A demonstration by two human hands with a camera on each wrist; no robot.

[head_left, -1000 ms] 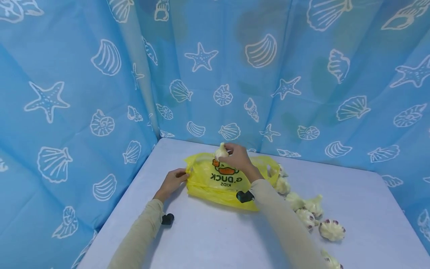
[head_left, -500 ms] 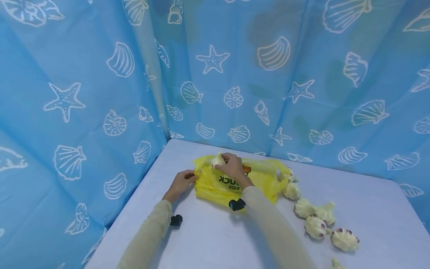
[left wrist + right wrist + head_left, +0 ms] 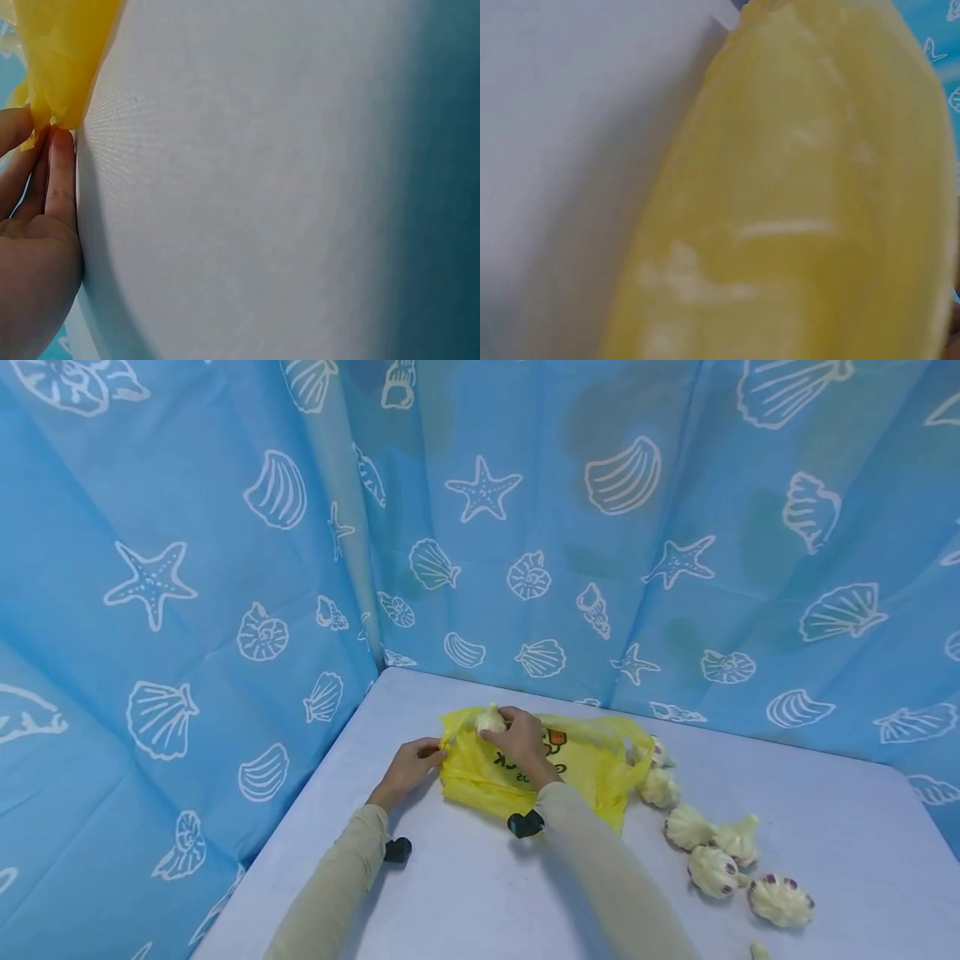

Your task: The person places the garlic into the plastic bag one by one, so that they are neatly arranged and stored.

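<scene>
My left hand [image 3: 407,768] pinches the left end of a yellow plastic bag [image 3: 600,768] between thumb and fingers. The left wrist view shows the gathered plastic [image 3: 64,60] at the fingertips [image 3: 64,142]. With my right hand [image 3: 522,739] I hold a whitish garlic bulb [image 3: 491,721], stem up, against the bag's left part. The bag lies on its side with a duck print and mirrored lettering partly hidden behind my right hand. In the right wrist view the yellow bag [image 3: 780,187] fills most of the picture, and only a dark sliver of hand shows at the lower right.
Several garlic bulbs [image 3: 712,868] lie on the white-covered table [image 3: 480,893], right of the bag, in a loose row towards the front. Blue curtains [image 3: 487,568] with white shells and starfish stand behind and to the left. Each wrist wears a small black camera [image 3: 525,824].
My right hand has moved the garlic bulb left and lower across the bag, towards its left end. My left hand keeps its hold there. The head view has turned slightly left.
</scene>
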